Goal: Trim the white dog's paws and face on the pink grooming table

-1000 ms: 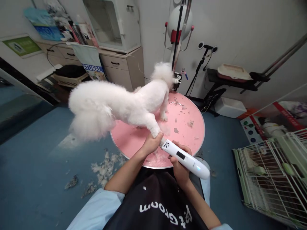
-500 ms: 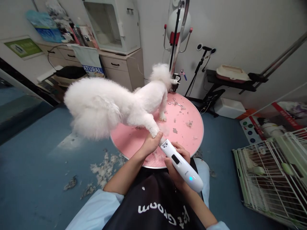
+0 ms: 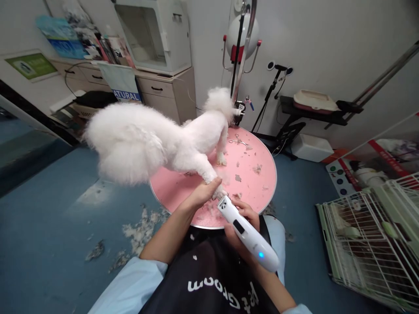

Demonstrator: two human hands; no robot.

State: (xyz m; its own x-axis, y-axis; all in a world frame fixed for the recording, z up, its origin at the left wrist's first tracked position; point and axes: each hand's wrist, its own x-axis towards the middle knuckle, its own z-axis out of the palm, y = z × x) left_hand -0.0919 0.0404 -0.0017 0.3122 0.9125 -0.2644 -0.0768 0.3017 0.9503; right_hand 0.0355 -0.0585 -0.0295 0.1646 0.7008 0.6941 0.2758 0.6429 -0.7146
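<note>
A fluffy white dog (image 3: 199, 135) stands on a round pink grooming table (image 3: 262, 170), its body clipped short and its head and tail left full. My left hand (image 3: 206, 192) is closed around its outstretched front leg, just above the paw (image 3: 220, 192). White hair clippers (image 3: 247, 233) with a lit blue light are gripped in my right hand (image 3: 247, 213), fingers wrapped beneath. The clipper head is right at the paw; whether the blade touches it I cannot tell. Scissors (image 3: 238, 140) lie on the far part of the table.
Tufts of cut hair (image 3: 257, 168) dot the table, and more hair (image 3: 144, 229) is on the blue floor. A wire cage (image 3: 369, 235) stands at right. Behind the dog rises a metal grooming post (image 3: 244, 56); drawers (image 3: 157, 88) line the wall.
The clippers have shifted slightly down and away from the leg, so more of the paw shows. My left hand keeps its hold, and the dog's head has moved a little.
</note>
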